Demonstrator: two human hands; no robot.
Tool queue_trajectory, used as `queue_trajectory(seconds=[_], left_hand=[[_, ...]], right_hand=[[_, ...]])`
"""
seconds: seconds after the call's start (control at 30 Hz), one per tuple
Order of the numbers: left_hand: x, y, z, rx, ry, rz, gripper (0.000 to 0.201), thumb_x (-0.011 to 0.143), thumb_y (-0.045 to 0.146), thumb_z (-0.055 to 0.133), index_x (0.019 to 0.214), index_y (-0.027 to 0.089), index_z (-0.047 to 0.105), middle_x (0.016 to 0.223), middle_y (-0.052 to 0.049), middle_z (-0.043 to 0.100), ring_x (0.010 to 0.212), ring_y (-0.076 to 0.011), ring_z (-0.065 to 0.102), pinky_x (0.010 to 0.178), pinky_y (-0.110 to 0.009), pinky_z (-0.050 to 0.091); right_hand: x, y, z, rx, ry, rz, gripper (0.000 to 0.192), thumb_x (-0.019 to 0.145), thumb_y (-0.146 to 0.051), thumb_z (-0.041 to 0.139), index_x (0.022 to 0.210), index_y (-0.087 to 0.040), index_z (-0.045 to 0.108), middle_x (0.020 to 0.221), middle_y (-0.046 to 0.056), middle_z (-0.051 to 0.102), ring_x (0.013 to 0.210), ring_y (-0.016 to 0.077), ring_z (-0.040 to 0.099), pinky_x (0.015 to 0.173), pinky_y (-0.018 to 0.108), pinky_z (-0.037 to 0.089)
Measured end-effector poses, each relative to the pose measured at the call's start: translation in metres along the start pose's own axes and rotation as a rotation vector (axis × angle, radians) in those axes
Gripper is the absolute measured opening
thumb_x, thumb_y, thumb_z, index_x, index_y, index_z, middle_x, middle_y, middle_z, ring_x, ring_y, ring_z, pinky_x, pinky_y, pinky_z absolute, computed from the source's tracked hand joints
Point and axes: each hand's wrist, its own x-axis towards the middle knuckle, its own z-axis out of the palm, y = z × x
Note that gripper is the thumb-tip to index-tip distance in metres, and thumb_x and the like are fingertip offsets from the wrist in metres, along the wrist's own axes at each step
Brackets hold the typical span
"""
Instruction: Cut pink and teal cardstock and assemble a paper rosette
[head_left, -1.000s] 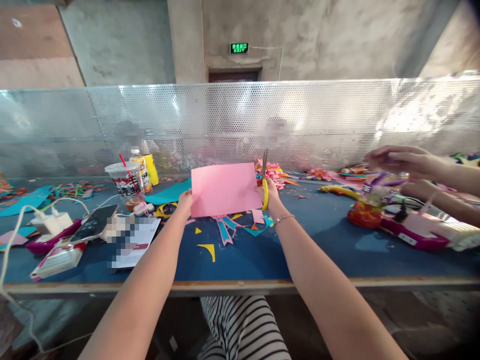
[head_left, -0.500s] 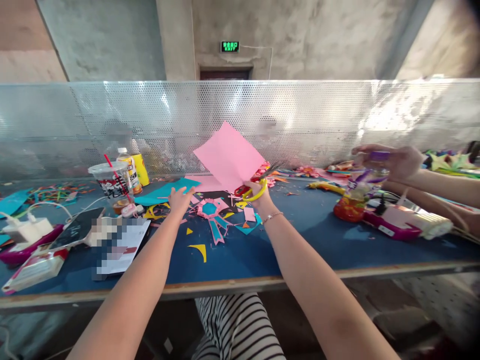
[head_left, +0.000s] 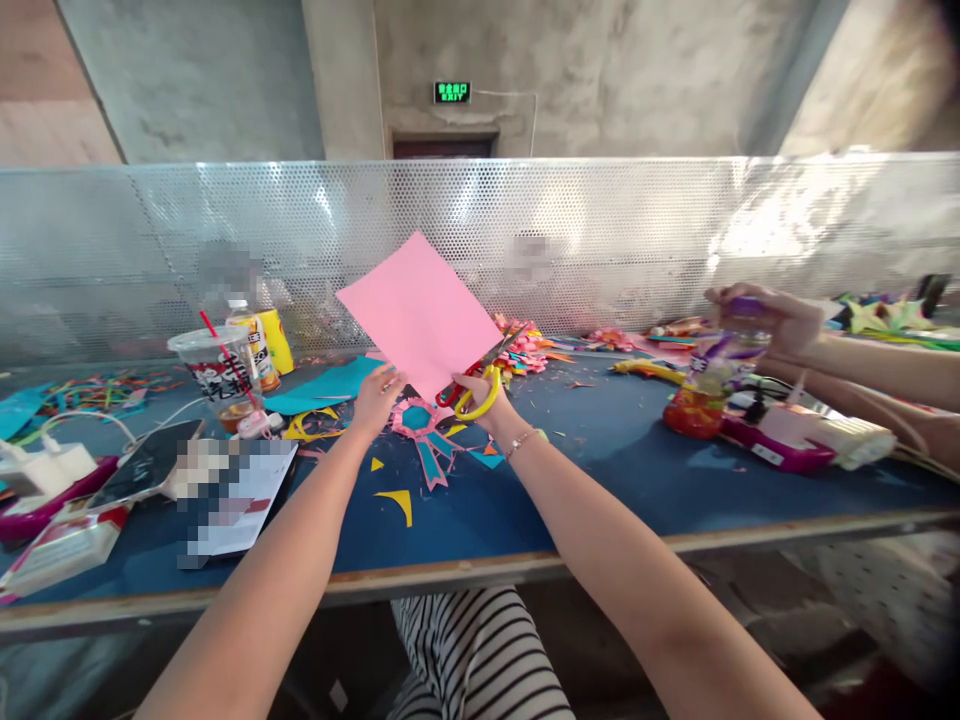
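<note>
My left hand (head_left: 377, 395) pinches the pink paper sheet (head_left: 420, 312) at its 6 o'clock corner, while my right hand (head_left: 480, 396), closed in the yellow-handled scissors (head_left: 474, 392), prepares cutting.

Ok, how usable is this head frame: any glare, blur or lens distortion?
Head view: strong glare blooms on the perforated metal screen; the blue table edge bows from wide-angle distortion; corners darken. The pink paper sheet, left hand and right hand on the yellow-handled scissors look sharp. Pixelated patches hide parts of the white leaflet.
</note>
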Motion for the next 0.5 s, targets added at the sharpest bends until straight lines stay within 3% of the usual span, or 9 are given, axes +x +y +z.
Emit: queue_trajectory(seconds=[0.1, 0.27, 0.5], left_hand=[[-0.004, 0.011, 0.008, -0.255, -0.116, -0.066, 0.044, 0.071, 0.051, 0.054, 0.089, 0.012, 0.064, 0.092, -0.01, 0.066, 0.092, -0.0232, 0.058, 0.084, -0.035, 0.043], [-0.007, 0.022, 0.011, -0.5, -0.121, -0.268, 0.043, 0.058, 0.041, 0.07, 0.087, 0.01, 0.063, 0.079, -0.008, 0.066, 0.074, -0.0196, 0.061, 0.067, -0.032, 0.049], [-0.008, 0.027, 0.008, -0.537, -0.124, -0.428, 0.033, 0.075, 0.031, 0.057, 0.102, 0.013, 0.051, 0.072, -0.006, 0.064, 0.051, -0.0147, 0.059, 0.047, -0.027, 0.048]], right_hand=[[-0.003, 0.001, 0.004, -0.007, -0.025, -0.026, 0.026, 0.051, -0.012, 0.066, 0.07, -0.018, 0.051, 0.062, -0.002, 0.062, 0.056, 0.0141, 0.059, 0.05, 0.024, 0.046], [-0.007, 0.003, 0.008, -0.124, -0.076, -0.074, 0.03, 0.049, -0.018, 0.067, 0.075, -0.019, 0.051, 0.064, -0.002, 0.062, 0.059, 0.0157, 0.059, 0.05, 0.025, 0.045], [-0.006, 0.006, 0.011, -0.193, -0.084, -0.142, 0.038, 0.048, -0.021, 0.069, 0.077, -0.02, 0.045, 0.064, -0.004, 0.058, 0.058, 0.0136, 0.056, 0.053, 0.025, 0.046]])
